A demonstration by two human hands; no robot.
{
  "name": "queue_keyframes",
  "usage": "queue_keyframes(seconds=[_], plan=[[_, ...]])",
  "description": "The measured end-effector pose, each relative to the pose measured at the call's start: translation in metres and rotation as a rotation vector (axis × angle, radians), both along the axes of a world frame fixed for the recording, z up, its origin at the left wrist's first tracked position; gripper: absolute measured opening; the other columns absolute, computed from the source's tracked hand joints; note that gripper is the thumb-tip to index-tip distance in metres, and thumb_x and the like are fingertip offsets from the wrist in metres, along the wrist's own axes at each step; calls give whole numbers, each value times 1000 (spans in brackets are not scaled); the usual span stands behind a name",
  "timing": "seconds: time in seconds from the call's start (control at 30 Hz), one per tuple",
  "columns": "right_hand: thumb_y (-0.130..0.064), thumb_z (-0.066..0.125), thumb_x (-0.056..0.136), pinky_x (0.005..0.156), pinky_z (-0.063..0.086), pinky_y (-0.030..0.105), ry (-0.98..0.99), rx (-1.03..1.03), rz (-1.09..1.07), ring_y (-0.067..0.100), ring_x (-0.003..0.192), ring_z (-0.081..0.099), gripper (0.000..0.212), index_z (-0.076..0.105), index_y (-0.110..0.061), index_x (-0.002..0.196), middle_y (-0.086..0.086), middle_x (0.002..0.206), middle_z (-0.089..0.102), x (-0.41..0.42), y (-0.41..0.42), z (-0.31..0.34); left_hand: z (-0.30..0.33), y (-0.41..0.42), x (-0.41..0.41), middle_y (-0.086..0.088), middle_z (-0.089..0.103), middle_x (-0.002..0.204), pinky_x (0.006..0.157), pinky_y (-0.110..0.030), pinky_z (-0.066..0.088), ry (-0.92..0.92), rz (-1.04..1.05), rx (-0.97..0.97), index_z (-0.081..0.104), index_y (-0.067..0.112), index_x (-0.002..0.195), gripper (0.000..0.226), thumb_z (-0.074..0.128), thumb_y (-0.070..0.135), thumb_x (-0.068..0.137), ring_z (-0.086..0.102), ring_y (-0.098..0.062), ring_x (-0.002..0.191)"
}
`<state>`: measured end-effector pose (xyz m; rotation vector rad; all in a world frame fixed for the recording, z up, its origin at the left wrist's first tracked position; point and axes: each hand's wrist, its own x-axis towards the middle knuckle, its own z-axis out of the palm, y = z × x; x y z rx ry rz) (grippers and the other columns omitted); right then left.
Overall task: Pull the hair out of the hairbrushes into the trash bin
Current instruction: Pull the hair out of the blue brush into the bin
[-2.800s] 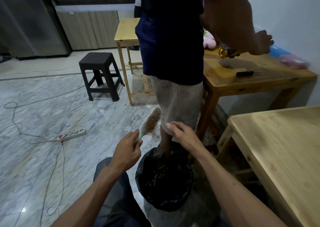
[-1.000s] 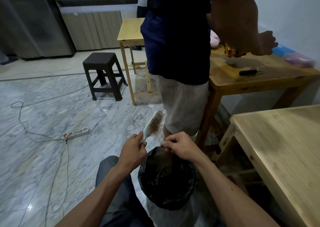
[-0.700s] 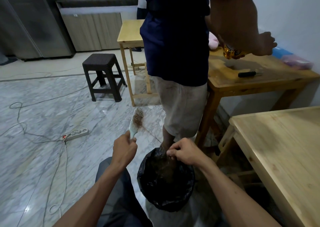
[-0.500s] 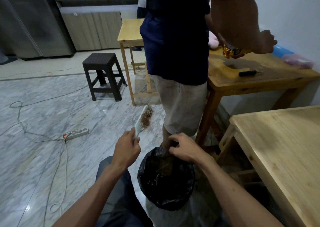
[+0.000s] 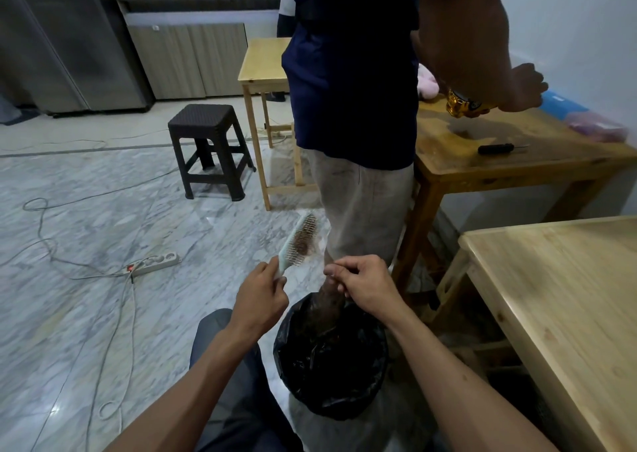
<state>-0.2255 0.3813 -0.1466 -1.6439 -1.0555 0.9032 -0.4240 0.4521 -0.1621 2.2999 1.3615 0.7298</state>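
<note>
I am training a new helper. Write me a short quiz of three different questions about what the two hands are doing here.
1. True or false: the left hand grips the hairbrush by its handle.
2. The trash bin stands: A) below the right hand; B) on the stool; C) on the table.
3. Fill in: brown ___ sits in the brush bristles.

Key: 1 true; 2 A; 3 hair.

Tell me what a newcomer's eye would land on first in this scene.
First, the hairbrush at centre, its bristles clogged with reddish-brown hair, held by its handle in the left hand. Just right of it the right hand hovers with fingers pinched together above the black-lined trash bin on the floor. Behind them, a standing person in a dark shirt fills the upper middle, beside a wooden table.
</note>
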Motion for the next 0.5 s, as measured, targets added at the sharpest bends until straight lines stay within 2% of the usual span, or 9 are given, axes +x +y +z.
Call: queue_keyframes(seconds=[0.03,0.1,0.17,0.23,0.3,0.37,0.43,0.47,0.5], plan=[[-21,77,93,55,48,14,-26,2,8,1,53,60,11,84,-13,94,-4,63,74,2,-2,1,-2,1,-1,-3,45,73,53,-34,26,-10,30,-32,54,9,92,3,56,7,91,44,-27,64],[-22,78,92,59,51,20,-51,-6,26,5,57,63,7,84,-20,88,5,71,78,5,-5,-1,-6,1,-2,-4,46,66,48,-32,25,-58,123,-118,47,12,79,16,53,4,92,41,-23,55],[-23,79,91,61,54,26,-73,-22,31,8,57,63,12,81,-29,80,10,73,79,8,-7,-7,-7,6,-6,-7,52,62,46,-30,28,-131,231,-210,57,8,86,9,51,3,92,41,-20,48],[-27,80,90,63,55,29,-106,-54,46,7,57,63,12,81,-31,79,6,69,78,12,-9,-13,-3,9,-10,-11,60,67,44,-27,28,-143,260,-238,63,4,100,14,51,3,93,46,-20,47],[-31,78,91,66,56,29,-167,-138,126,6,59,64,10,84,-27,84,0,67,76,17,-12,-12,0,9,-13,-10,57,68,45,-29,27,-131,228,-217,60,6,92,10,51,3,92,54,-24,54],[-30,75,93,78,58,27,-313,-273,260,7,78,70,19,82,-22,108,-2,88,79,19,-13,-9,2,7,-13,-5,43,63,49,-33,24,-92,158,-131,42,12,73,23,52,4,93,42,-24,55],[-37,74,88,89,56,31,-473,-358,335,18,110,68,57,63,-22,142,2,134,66,20,-11,-6,3,3,-12,-3,37,65,52,-36,23,-46,75,-51,34,14,73,29,53,6,94,34,-21,56],[-42,73,86,82,57,31,-456,-358,326,23,113,68,73,50,-23,153,4,145,55,19,-9,-5,3,2,-11,-2,38,67,52,-36,23,-39,36,-26,39,12,77,24,54,7,94,35,-21,57],[-47,72,85,72,57,29,-354,-325,288,23,106,70,83,41,-25,158,4,146,51,16,-6,-3,2,1,-11,-1,39,69,52,-36,25,-30,6,-5,46,10,84,14,55,8,94,38,-21,59]])
